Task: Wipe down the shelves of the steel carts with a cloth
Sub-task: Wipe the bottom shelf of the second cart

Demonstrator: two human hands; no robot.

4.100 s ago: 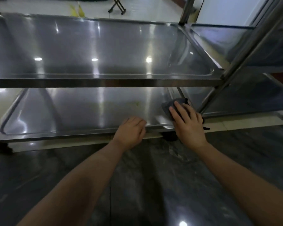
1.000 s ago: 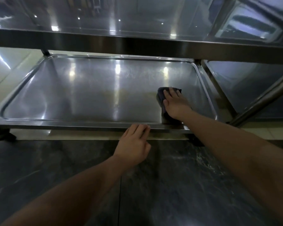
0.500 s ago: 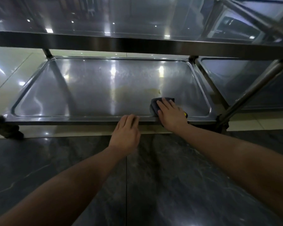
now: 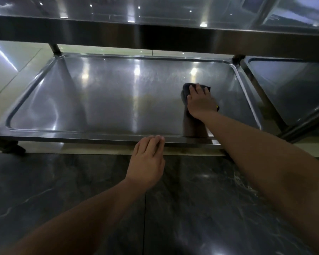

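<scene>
**Lower shelf, right side under the cloth**

Far left: pale tiled floor point(image 4: 6, 74) shows past the cart's end. A dark caster point(image 4: 6, 146) sits at the near left corner of the cart, blurred. A rear post point(image 4: 54, 48) rises from the back left corner up to the shelf above.

Lower shelf point(image 4: 103, 100): a shallow steel tray with a raised rim and rounded corners, bright with ceiling-light reflections. A faint yellowish smear runs down its middle.

Left hand point(image 4: 146, 162): fingers straight and together, tips resting on the shelf's near rim about mid-length. Holds nothing.

Overhead, the upper shelf point(image 4: 155, 32) crosses the whole width; its dark front edge hangs over the lower shelf and hides the far rim's upper surroundings.

Right hand point(image 4: 201, 102): laid flat on the dark cloth point(image 4: 186, 89), fingers spread and straight, pressing it against the shelf surface in the right half, back from the near rim. Cloth edges show beyond the fingertips and along the thumb side. A small yellow bit shows at the hand's right edge; cannot tell what it is. The forearm crosses the near rim and covers part of it.

Right: a second cart point(image 4: 293, 89) stands just beside, its lower tray parallel. A slanted steel bar point(image 4: 306, 124) crosses in front of it.

Foreground: dark marbled floor point(image 4: 44, 190) beneath both arms.
</scene>
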